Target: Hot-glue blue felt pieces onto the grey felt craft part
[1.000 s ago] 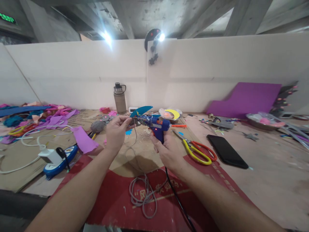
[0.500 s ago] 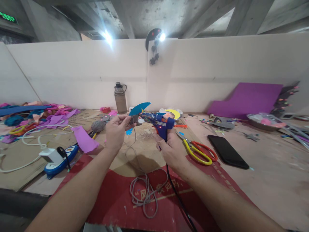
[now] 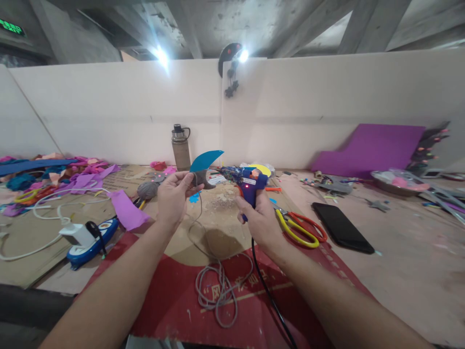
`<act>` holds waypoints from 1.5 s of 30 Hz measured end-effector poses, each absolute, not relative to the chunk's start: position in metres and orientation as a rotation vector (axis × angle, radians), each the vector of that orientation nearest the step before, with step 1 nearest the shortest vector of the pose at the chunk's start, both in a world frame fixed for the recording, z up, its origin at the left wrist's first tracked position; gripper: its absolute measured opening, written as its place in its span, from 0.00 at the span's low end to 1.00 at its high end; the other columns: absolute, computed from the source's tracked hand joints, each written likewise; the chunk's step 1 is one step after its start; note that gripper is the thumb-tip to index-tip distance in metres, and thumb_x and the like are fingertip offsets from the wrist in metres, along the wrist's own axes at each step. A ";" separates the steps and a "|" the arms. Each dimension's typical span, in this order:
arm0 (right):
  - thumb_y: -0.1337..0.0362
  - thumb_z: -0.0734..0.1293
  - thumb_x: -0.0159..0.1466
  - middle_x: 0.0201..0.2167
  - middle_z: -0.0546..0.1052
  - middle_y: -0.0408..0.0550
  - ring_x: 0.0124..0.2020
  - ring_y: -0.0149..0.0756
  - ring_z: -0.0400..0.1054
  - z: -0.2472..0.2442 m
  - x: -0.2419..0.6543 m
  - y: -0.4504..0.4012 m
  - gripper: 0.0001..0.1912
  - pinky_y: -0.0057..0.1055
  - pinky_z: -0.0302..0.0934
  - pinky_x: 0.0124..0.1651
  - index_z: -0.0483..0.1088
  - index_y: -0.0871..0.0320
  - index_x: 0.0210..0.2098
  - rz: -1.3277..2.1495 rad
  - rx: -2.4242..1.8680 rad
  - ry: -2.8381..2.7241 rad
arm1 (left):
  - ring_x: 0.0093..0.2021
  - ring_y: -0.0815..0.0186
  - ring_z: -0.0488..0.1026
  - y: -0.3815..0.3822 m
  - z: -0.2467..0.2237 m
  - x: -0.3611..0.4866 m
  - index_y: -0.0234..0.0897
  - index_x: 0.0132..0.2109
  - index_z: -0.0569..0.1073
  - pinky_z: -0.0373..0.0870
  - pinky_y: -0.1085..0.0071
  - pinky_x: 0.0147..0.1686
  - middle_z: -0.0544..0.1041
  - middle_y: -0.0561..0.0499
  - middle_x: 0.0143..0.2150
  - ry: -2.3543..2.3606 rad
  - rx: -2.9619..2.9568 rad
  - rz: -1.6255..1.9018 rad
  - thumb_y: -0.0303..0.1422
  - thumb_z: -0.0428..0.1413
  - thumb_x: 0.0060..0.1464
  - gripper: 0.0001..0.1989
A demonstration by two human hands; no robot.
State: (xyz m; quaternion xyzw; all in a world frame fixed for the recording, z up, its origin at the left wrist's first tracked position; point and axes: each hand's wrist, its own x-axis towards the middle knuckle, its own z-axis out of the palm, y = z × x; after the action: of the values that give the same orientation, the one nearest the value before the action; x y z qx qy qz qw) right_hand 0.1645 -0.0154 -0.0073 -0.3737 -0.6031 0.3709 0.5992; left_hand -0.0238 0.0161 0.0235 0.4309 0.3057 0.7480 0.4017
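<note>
My left hand [image 3: 174, 196] pinches a curved blue felt piece [image 3: 206, 161] joined to a grey piece [image 3: 204, 178] below it. Grey cord [image 3: 196, 220] hangs from those fingers down to a loose coil [image 3: 218, 291] on the red cardboard [image 3: 163, 300]. A blue hot glue gun [image 3: 250, 185] is gripped in my right hand [image 3: 259, 215], its nozzle pointing left, just right of the grey piece. The gun's red light is lit, and its black cable [image 3: 263, 286] runs down toward the front edge.
Yellow-and-red scissors [image 3: 300, 230] and a black phone [image 3: 341, 228] lie to the right. A bottle [image 3: 180, 149] stands by the back panel. At left are a blue power strip [image 3: 90, 247], purple felt [image 3: 127, 208] and a heap of scraps [image 3: 54, 177].
The glue gun has moved slightly right, away from the felt piece. My left hand has shifted a little left and turned the piece, so more of the grey part shows.
</note>
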 end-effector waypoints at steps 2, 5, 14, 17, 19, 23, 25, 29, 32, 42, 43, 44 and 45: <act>0.57 0.65 0.60 0.30 0.69 0.40 0.20 0.26 0.58 -0.008 0.165 -0.009 0.15 0.26 0.57 0.19 0.61 0.54 0.44 0.998 -0.853 -1.278 | 0.24 0.75 0.71 0.017 0.024 -0.025 0.33 0.30 0.74 0.80 0.68 0.36 0.74 0.55 0.26 0.769 1.073 1.862 0.36 0.69 0.40 0.14; 0.58 0.67 0.57 0.34 0.74 0.45 0.22 0.26 0.62 -0.013 0.168 0.007 0.13 0.24 0.59 0.18 0.63 0.56 0.38 1.202 -0.877 -1.168 | 0.24 0.74 0.71 0.019 0.023 -0.026 0.33 0.30 0.74 0.80 0.67 0.36 0.74 0.54 0.26 0.761 1.054 1.830 0.36 0.68 0.41 0.13; 0.67 0.70 0.52 0.14 0.67 0.41 0.14 0.30 0.61 -0.042 0.192 0.054 0.09 0.25 0.56 0.12 0.63 0.57 0.23 1.218 -1.346 -1.268 | 0.27 0.72 0.75 0.018 0.022 -0.021 0.33 0.30 0.74 0.80 0.66 0.38 0.77 0.52 0.29 0.766 1.000 1.844 0.34 0.68 0.41 0.13; 0.65 0.66 0.56 0.21 0.70 0.41 0.16 0.25 0.61 -0.030 0.190 0.048 0.05 0.23 0.57 0.15 0.65 0.58 0.28 1.165 -1.222 -1.281 | 0.24 0.74 0.72 0.019 0.021 -0.022 0.33 0.30 0.74 0.80 0.68 0.36 0.76 0.54 0.26 0.758 0.962 1.842 0.32 0.67 0.42 0.10; 0.61 0.66 0.59 0.25 0.71 0.41 0.19 0.25 0.62 -0.020 0.185 0.038 0.07 0.23 0.57 0.16 0.66 0.58 0.33 1.125 -1.035 -1.296 | 0.24 0.75 0.72 0.021 0.020 -0.025 0.33 0.30 0.74 0.80 0.70 0.35 0.76 0.54 0.26 0.748 0.904 1.834 0.30 0.66 0.45 0.07; 0.56 0.67 0.60 0.24 0.69 0.37 0.20 0.25 0.61 -0.007 0.177 0.018 0.12 0.22 0.57 0.18 0.64 0.56 0.37 1.153 -0.763 -1.260 | 0.27 0.73 0.75 0.024 0.020 -0.026 0.33 0.29 0.74 0.79 0.73 0.33 0.79 0.50 0.29 0.773 0.733 1.804 0.23 0.58 0.53 0.05; 0.54 0.67 0.60 0.21 0.67 0.35 0.18 0.24 0.60 -0.006 0.175 0.013 0.13 0.22 0.56 0.18 0.63 0.55 0.37 1.189 -0.704 -1.272 | 0.28 0.71 0.76 0.025 0.021 -0.023 0.32 0.29 0.75 0.79 0.74 0.31 0.80 0.49 0.29 0.823 0.665 1.760 0.22 0.56 0.55 0.07; 0.53 0.68 0.61 0.19 0.67 0.34 0.17 0.24 0.58 -0.008 0.175 0.012 0.14 0.22 0.55 0.18 0.64 0.55 0.38 1.269 -0.637 -1.313 | 0.29 0.70 0.78 0.022 0.025 -0.018 0.30 0.30 0.75 0.78 0.77 0.27 0.80 0.48 0.29 0.872 0.615 1.680 0.21 0.55 0.56 0.08; 0.54 0.69 0.60 0.19 0.67 0.34 0.18 0.25 0.58 -0.011 0.176 0.015 0.14 0.22 0.55 0.18 0.64 0.55 0.38 1.298 -0.607 -1.311 | 0.29 0.70 0.78 0.020 0.026 -0.017 0.29 0.31 0.75 0.78 0.78 0.27 0.80 0.47 0.30 0.873 0.637 1.621 0.20 0.53 0.57 0.08; 0.55 0.68 0.60 0.19 0.67 0.34 0.17 0.25 0.58 -0.013 0.178 0.018 0.13 0.23 0.54 0.18 0.64 0.54 0.38 1.257 -0.642 -1.328 | 0.30 0.69 0.78 0.019 0.024 -0.020 0.28 0.31 0.76 0.79 0.76 0.29 0.80 0.46 0.32 0.860 0.703 1.574 0.21 0.55 0.57 0.07; 0.55 0.68 0.61 0.19 0.67 0.34 0.17 0.25 0.58 -0.013 0.178 0.018 0.13 0.23 0.55 0.18 0.64 0.54 0.38 1.249 -0.647 -1.335 | 0.29 0.69 0.78 0.019 0.024 -0.020 0.28 0.31 0.76 0.79 0.76 0.29 0.80 0.46 0.32 0.859 0.703 1.573 0.21 0.55 0.56 0.07; 0.55 0.68 0.61 0.19 0.66 0.34 0.17 0.25 0.58 -0.013 0.178 0.018 0.12 0.23 0.55 0.18 0.64 0.54 0.38 1.238 -0.653 -1.343 | 0.29 0.69 0.78 0.019 0.024 -0.019 0.28 0.31 0.76 0.79 0.76 0.29 0.80 0.46 0.31 0.858 0.703 1.574 0.20 0.55 0.56 0.07; 0.55 0.68 0.61 0.19 0.66 0.34 0.17 0.25 0.58 -0.013 0.178 0.018 0.12 0.23 0.54 0.18 0.64 0.54 0.38 1.225 -0.660 -1.350 | 0.28 0.70 0.78 0.018 0.024 -0.019 0.28 0.31 0.76 0.79 0.76 0.29 0.80 0.46 0.31 0.858 0.705 1.573 0.20 0.55 0.56 0.07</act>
State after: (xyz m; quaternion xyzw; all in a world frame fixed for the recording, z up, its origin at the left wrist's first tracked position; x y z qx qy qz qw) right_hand 0.1780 0.0184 -0.0135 -0.2806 -0.5742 0.5210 0.5658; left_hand -0.0192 0.0185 0.0236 0.3006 0.3656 0.6705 0.5714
